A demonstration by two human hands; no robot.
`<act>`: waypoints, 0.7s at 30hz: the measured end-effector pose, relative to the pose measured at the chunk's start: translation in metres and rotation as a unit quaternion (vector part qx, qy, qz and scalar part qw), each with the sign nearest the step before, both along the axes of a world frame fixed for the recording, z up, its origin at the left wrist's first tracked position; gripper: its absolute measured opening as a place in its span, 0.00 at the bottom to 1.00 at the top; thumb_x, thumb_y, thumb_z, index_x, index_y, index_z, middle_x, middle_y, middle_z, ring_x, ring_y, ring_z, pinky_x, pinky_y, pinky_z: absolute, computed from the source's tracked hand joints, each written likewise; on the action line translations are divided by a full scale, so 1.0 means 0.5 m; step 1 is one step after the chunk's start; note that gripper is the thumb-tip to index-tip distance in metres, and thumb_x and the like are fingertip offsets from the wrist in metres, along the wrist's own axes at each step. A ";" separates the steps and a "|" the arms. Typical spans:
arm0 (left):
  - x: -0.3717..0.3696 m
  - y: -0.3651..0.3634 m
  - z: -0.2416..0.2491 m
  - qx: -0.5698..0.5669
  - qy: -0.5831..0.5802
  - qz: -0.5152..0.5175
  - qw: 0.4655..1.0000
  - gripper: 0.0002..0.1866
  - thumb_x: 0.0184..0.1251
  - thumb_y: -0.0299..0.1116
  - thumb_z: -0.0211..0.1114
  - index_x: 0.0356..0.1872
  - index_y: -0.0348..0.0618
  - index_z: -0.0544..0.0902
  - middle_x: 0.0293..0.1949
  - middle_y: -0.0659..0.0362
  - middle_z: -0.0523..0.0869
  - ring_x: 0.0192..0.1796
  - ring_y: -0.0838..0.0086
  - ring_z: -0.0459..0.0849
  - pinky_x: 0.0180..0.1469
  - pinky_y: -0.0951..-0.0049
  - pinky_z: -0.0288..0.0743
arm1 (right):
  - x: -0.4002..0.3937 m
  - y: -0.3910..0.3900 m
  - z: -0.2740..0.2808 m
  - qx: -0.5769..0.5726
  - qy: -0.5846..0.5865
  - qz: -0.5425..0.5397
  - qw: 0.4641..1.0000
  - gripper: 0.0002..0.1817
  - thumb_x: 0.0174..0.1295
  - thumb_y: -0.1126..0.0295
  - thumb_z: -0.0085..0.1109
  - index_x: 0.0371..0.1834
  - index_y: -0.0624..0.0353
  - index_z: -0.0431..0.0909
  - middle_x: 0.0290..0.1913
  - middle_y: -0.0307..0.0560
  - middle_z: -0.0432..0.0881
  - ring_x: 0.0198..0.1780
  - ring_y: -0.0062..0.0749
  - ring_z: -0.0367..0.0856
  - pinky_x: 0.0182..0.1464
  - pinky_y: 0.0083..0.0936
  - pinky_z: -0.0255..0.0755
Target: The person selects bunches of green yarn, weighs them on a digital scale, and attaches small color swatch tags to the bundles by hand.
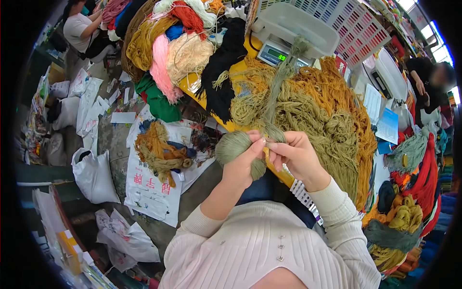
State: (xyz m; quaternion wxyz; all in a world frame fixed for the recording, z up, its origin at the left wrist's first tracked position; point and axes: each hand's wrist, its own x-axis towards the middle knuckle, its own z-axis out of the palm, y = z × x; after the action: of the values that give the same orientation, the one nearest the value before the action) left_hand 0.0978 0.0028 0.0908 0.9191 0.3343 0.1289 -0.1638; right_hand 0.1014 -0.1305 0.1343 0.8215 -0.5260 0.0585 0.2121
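A grey-green yarn bundle [232,148] hangs over the fingers of my left hand [246,161], which is closed on it. Close beside it, my right hand [297,156] pinches the same yarn, with thumb and forefinger together near my left fingertips. From between the hands a long grey-green strand [279,89] runs up the yarn pile toward the scale. Under and beyond my hands lies a big heap of olive and orange yarn [317,111] on the yellow table [196,92]. The digital scale [275,55] has a lit green display and a white tray [296,29].
Pink yarn [161,65] and black yarn [226,65] lie at the table's left. White sacks [94,176] and a tangled yarn pile [161,149] are on the floor. One person [79,29] sits upper left; another person [426,82] is at right. A white basket [332,21] stands behind.
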 end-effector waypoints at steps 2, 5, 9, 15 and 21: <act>0.000 0.000 -0.005 -0.012 0.003 -0.005 1.000 0.15 0.52 0.28 0.60 0.41 0.37 0.69 0.32 0.60 0.75 0.31 0.79 0.72 0.33 0.81 0.67 | -0.003 0.003 0.005 0.024 0.017 -0.019 0.999 0.05 0.51 0.77 0.49 0.25 0.68 0.73 0.19 0.46 0.76 0.14 0.20 0.72 0.15 0.11 0.64; 0.001 0.000 -0.010 -0.037 -0.005 -0.022 0.999 0.13 0.53 0.28 0.59 0.40 0.37 0.70 0.31 0.60 0.75 0.31 0.80 0.72 0.32 0.81 0.66 | -0.006 0.001 -0.002 0.028 0.018 -0.035 0.999 0.05 0.51 0.77 0.49 0.26 0.67 0.73 0.20 0.46 0.76 0.14 0.20 0.71 0.15 0.10 0.63; 0.001 -0.001 -0.011 -0.066 -0.015 -0.035 0.997 0.11 0.53 0.28 0.59 0.37 0.38 0.71 0.30 0.61 0.75 0.30 0.80 0.72 0.32 0.81 0.66 | -0.007 -0.003 0.000 0.047 0.022 -0.022 0.998 0.05 0.52 0.75 0.51 0.26 0.66 0.75 0.22 0.44 0.77 0.16 0.17 0.72 0.18 0.10 0.65; 0.001 -0.008 -0.010 -0.047 -0.009 -0.040 0.998 0.08 0.53 0.28 0.59 0.34 0.39 0.73 0.27 0.62 0.75 0.28 0.81 0.72 0.30 0.81 0.65 | -0.008 -0.008 -0.006 0.053 0.020 -0.018 0.998 0.04 0.51 0.76 0.52 0.26 0.66 0.75 0.21 0.45 0.77 0.16 0.18 0.72 0.17 0.10 0.66; 0.003 -0.009 -0.012 -0.067 -0.005 -0.041 0.997 0.07 0.53 0.28 0.59 0.33 0.40 0.73 0.26 0.62 0.76 0.26 0.81 0.72 0.30 0.82 0.65 | -0.007 -0.005 -0.011 0.102 0.048 -0.054 0.992 0.04 0.51 0.77 0.51 0.26 0.66 0.75 0.22 0.45 0.77 0.16 0.19 0.72 0.17 0.12 0.66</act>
State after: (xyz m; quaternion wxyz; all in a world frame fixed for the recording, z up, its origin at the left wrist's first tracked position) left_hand 0.0992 -0.0019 0.0846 0.9326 0.2780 0.0989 -0.2076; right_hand 0.0980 -0.1330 0.1287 0.8773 -0.4248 0.1047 0.1971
